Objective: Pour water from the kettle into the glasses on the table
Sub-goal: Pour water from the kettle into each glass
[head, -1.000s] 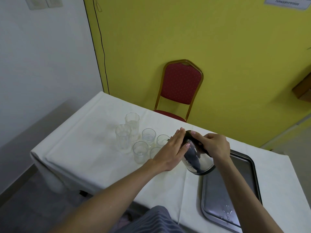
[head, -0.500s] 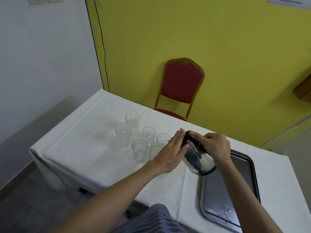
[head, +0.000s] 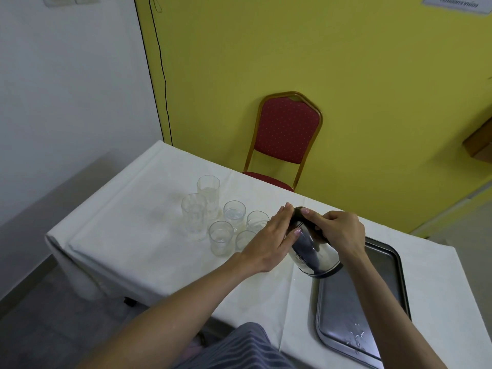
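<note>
surface (head: 138, 235): white cloth over it; we see it carry everything below.
tall glasses (head: 194, 217): two at the far left of the cluster, upright; water level hard to tell.
short glasses (head: 221, 238): four just right of the tall ones, upright, close together; the nearest-right one is partly hidden by our left hand.
left hand (head: 269, 242): fingers straight and together, palm flat against the kettle's left side, steadying it, not wrapped round.
kettle (head: 311, 251): steel with dark top, tilted toward the glasses, held off the surface between cluster and tray.
right hand (head: 338, 233): curled over the kettle's top and handle, gripping it closed.
tray (head: 394, 296): metal, at the right, a few droplets near its front edge.
step: we judge it mid-pour into a short glass; spout and stream are hidden, so we cannot tell.
next: we would ease the tilt back, shift to an unfilled glass, keep the spout over the rim.
</note>
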### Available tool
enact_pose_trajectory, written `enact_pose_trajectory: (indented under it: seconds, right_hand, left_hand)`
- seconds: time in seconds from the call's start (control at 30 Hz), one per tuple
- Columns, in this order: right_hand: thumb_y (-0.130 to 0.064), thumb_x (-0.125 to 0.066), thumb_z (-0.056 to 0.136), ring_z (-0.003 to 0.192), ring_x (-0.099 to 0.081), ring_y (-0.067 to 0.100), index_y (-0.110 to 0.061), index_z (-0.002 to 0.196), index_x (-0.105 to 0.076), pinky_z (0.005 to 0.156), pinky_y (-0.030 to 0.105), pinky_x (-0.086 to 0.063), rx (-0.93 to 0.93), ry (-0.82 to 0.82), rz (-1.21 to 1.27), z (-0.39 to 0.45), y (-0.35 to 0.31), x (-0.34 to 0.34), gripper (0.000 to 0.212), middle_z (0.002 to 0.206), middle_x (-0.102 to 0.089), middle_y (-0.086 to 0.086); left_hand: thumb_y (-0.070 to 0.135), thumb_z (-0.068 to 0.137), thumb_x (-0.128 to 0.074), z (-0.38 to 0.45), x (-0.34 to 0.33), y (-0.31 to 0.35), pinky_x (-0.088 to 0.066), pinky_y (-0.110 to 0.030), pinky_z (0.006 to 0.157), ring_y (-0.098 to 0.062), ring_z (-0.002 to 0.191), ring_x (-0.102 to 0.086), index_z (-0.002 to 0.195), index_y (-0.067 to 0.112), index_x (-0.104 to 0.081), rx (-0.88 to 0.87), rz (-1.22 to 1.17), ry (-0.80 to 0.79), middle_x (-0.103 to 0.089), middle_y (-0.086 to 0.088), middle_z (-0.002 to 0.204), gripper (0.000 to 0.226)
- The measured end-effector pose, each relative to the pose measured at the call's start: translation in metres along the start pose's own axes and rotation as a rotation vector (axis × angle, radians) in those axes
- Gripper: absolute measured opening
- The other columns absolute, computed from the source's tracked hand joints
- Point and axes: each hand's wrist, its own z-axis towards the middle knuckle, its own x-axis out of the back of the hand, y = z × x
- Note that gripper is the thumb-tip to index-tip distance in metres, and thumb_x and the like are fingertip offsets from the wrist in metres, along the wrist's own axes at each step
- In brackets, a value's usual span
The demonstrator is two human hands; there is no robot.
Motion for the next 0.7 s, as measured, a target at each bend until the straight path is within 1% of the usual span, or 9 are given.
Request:
enact_pose_trajectory:
  seconds: [0.1,0.2,0.47,0.6,0.7]
  right_hand:
    - [-0.071,-0.076,0.068,0.051,-0.055,0.018,-0.008,0.055,-0.068,0.052,0.03,-0.038,-0.005,0.002,-0.002,0.0,-0.001,0.0,0.064,0.048,-0.061,0.004]
    - [-0.071,-0.075,0.068,0.051,-0.056,0.018,-0.011,0.053,-0.067,0.051,0.029,-0.038,-0.004,0.001,0.003,0.0,-0.002,0.0,0.062,0.048,-0.062,0.003]
    - [-0.072,-0.075,0.068,0.051,-0.055,0.019,-0.013,0.05,-0.064,0.052,0.03,-0.038,-0.002,0.004,0.019,0.0,0.002,0.0,0.062,0.048,-0.062,0.004]
    - [-0.072,-0.075,0.068,0.048,-0.053,0.02,-0.009,0.055,-0.067,0.052,0.03,-0.038,-0.016,0.006,0.05,0.0,0.005,0.001,0.065,0.046,-0.059,0.002]
    - [-0.071,-0.075,0.068,0.049,-0.053,0.02,-0.007,0.058,-0.069,0.052,0.03,-0.039,-0.028,0.008,0.08,0.0,0.009,0.001,0.066,0.048,-0.06,0.003]
  left_hand:
    - [0.049,0.103,-0.024,0.001,0.0,0.001,-0.008,-0.026,0.119,-0.005,0.149,0.003,0.156,0.022,0.002,0.0,0.01,0.003,-0.001,0.006,0.164,0.065]
    - [0.05,0.102,-0.023,0.002,0.0,0.001,-0.007,-0.025,0.117,-0.005,0.148,0.004,0.156,0.024,0.003,0.0,0.021,0.0,0.001,0.008,0.164,0.065]
    - [0.048,0.103,-0.024,0.003,-0.001,0.002,-0.005,-0.024,0.116,-0.006,0.149,0.003,0.156,0.023,0.003,0.0,0.026,-0.008,0.0,0.006,0.164,0.064]
    - [0.05,0.103,-0.022,0.003,0.0,0.005,-0.006,-0.027,0.119,-0.006,0.149,0.004,0.156,0.022,0.002,0.003,0.026,-0.021,0.001,0.006,0.164,0.064]
    - [0.05,0.103,-0.022,0.003,-0.001,0.008,-0.005,-0.028,0.12,-0.006,0.149,0.005,0.156,0.021,0.002,0.008,0.034,-0.026,0.001,0.006,0.164,0.065]
